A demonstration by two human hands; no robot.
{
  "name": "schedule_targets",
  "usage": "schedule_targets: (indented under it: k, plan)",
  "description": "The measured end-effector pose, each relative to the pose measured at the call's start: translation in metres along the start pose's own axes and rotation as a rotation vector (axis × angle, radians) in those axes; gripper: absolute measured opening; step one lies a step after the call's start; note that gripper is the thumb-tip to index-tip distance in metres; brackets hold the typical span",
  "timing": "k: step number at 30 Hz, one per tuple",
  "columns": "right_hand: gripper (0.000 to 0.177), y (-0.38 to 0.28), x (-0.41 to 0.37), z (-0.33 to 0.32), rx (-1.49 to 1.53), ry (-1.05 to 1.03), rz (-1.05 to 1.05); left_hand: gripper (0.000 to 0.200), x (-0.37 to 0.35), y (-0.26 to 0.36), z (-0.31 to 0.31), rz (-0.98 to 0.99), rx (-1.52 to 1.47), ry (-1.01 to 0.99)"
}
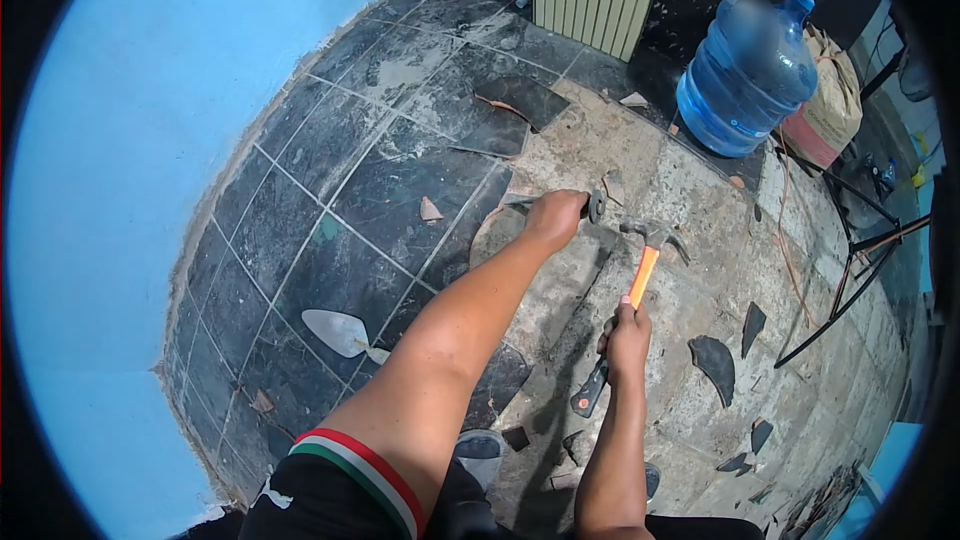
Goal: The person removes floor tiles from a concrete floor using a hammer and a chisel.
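My left hand (556,220) is closed around a chisel (597,206), whose round end sticks out on the right of the fist. The chisel's dark tip points left, toward the broken edge of the black floor tiles (390,185). In my right hand (627,340) is a claw hammer (645,265) with an orange and black handle. Its metal head is just right of and below the chisel's round end, apart from it. Bare rough concrete (690,280) lies under both hands. A loose tile piece (613,187) rests just beyond the chisel.
A trowel (338,332) lies on the tiles beside my left forearm. Broken tile shards (713,368) are scattered at right. A large blue water jug (745,80), a paper sack (828,100) and a black metal frame (850,290) stand at the far right. A blue wall (130,190) borders the left.
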State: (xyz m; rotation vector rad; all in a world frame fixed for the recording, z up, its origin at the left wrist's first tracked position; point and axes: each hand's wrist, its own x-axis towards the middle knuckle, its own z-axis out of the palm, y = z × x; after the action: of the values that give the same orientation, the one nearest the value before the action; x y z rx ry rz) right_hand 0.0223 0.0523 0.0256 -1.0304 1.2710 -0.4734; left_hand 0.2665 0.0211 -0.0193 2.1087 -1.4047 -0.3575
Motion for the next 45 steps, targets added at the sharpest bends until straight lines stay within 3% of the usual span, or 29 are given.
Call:
schedule_targets:
  k: [5,10,11,14,16,18,24,31,34,38,41,45]
  plan:
    - [0.03,-0.02,-0.008,-0.024,0.032,0.051,-0.061,0.024,-0.014,0.007,-0.002,0.046,0.084,-0.074]
    - [0.027,-0.016,0.003,-0.014,0.275,0.326,-0.259,0.019,-0.015,0.004,0.0,0.025,0.06,-0.067]
    - [0.026,-0.007,0.004,-0.006,0.259,0.314,-0.24,0.017,-0.013,0.005,0.001,0.007,0.054,-0.063]
    - [0.028,0.006,0.0,0.008,-0.028,-0.035,-0.021,0.02,-0.004,-0.012,0.017,-0.049,0.185,-0.055]
    - [0.03,0.002,-0.017,0.023,-0.088,-0.149,0.043,0.022,-0.016,-0.054,0.018,-0.249,0.155,0.024]
    - [0.031,0.025,-0.029,0.027,-0.129,-0.155,0.032,0.021,-0.041,-0.077,-0.015,-0.219,0.271,-0.043]
    - [0.031,0.031,-0.036,0.013,-0.1,-0.128,0.053,0.018,-0.106,-0.118,-0.046,0.077,0.295,0.066]
    - [0.03,0.029,-0.028,-0.015,0.01,-0.068,0.048,0.014,-0.104,0.0,-0.024,0.199,0.156,-0.171]
    - [0.03,0.023,-0.032,-0.022,0.024,-0.032,0.026,0.016,-0.093,0.011,0.013,0.306,0.151,-0.142]
    - [0.029,0.018,-0.042,-0.03,0.044,-0.018,0.031,0.018,-0.09,0.016,0.005,0.178,0.16,-0.136]
    - [0.028,0.02,-0.048,-0.033,0.049,-0.02,0.024,0.017,-0.088,-0.022,0.007,0.182,0.054,0.056]
    - [0.029,0.015,-0.053,-0.036,0.045,-0.036,0.018,0.016,-0.087,0.008,-0.029,0.014,0.022,-0.013]
